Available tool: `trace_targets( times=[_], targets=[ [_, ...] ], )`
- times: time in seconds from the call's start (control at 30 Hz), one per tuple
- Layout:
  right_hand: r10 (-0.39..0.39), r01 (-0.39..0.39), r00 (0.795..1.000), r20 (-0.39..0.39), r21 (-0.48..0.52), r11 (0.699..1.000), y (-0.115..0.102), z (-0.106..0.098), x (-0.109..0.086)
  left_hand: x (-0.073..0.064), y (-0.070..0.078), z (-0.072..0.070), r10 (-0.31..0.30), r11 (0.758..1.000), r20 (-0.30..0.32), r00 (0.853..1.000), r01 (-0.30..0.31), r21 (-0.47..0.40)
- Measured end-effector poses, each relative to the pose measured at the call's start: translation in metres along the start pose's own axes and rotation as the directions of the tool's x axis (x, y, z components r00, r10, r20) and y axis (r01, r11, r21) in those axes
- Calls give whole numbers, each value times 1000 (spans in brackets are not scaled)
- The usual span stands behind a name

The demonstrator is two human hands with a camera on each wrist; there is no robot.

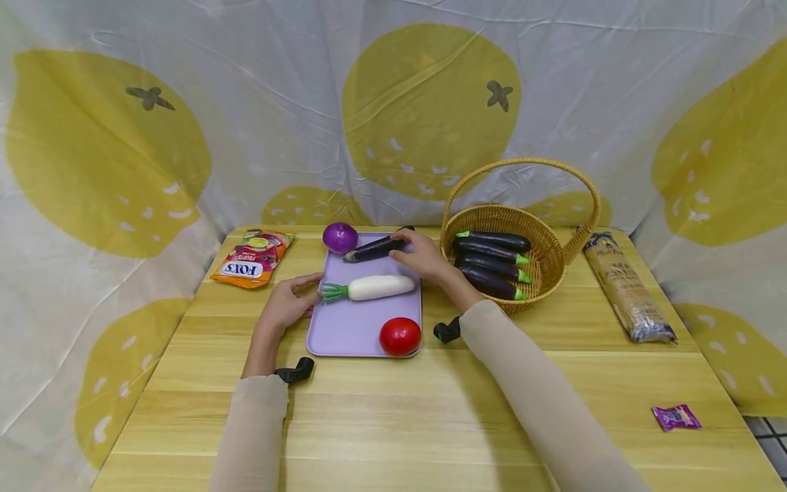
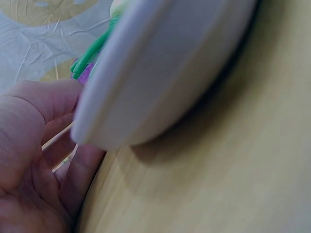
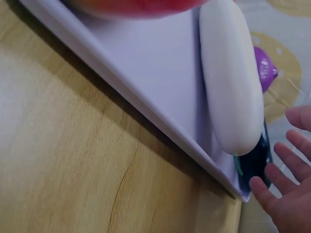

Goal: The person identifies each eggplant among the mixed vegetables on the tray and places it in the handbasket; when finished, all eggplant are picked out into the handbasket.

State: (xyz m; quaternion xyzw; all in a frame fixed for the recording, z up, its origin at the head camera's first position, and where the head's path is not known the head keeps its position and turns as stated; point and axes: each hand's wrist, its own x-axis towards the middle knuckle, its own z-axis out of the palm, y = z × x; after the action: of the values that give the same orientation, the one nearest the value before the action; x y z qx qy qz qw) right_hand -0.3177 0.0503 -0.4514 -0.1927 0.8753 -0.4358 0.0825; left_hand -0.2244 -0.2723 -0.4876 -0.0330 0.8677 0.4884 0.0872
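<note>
My left hand (image 1: 285,304) is at the left edge of a lilac tray (image 1: 344,335); in the left wrist view its thumb and fingers (image 2: 60,99) hold the tray's rim. On the tray lie a white radish (image 1: 381,287) with green leaf stubs, a red tomato (image 1: 400,336) at the near right corner, and an eggplant (image 1: 371,251) across the far end. My right hand (image 1: 424,256) is over the eggplant's right end. Its fingers (image 3: 289,160) look spread and fairly straight beside the eggplant in the right wrist view; contact is unclear.
A purple onion (image 1: 340,238) sits at the tray's far left corner. Right of the tray stands a tall-handled wicker basket (image 1: 556,273) with several eggplants (image 1: 492,266). A candy bag (image 1: 254,258) lies left, a noodle pack (image 1: 627,287) far right, and a small purple wrapper (image 1: 676,417) near right.
</note>
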Motion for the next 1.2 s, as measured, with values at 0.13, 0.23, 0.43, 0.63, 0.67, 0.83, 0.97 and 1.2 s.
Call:
trace_targets(
  times=[0.13, 0.23, 0.43, 0.63, 0.67, 0.83, 0.97, 1.2],
  targets=[
    [10, -10, 1000, -16, -48, 999, 2, 3, 7, 1, -1, 0, 1, 1000, -11, 1000, -1, -2],
    [14, -17, 999, -40, -74, 997, 2, 5, 10, 1, -3, 0, -1, 1000, -11, 1000, 1, 0],
    [-20, 12, 998, -55, -141, 990, 4, 4, 18, 0, -2, 0, -5, 1000, -16, 1000, 5, 5],
    [-24, 22, 1000, -10, -170, 985, 4, 1, 24, 0, 1, 1, -18, 1000, -17, 1000, 18, -1],
    [-21, 20, 1000, -5, -184, 983, 4, 1, 25, 0, 1, 1, -20, 1000, -18, 1000, 20, -2],
    [19, -25, 1000, -24, -254, 967, 4, 1, 24, 0, 1, 2, -17, 1000, -20, 1000, 17, 3],
    [30, -38, 999, -32, -296, 954, 3, 1, 23, 2, 0, 2, -13, 1000, -21, 1000, 14, 8],
    [53, -49, 999, 3, -295, 954, 3, 4, 20, 1, -2, 1, -14, 1000, -22, 1000, 14, 14]
  ],
)
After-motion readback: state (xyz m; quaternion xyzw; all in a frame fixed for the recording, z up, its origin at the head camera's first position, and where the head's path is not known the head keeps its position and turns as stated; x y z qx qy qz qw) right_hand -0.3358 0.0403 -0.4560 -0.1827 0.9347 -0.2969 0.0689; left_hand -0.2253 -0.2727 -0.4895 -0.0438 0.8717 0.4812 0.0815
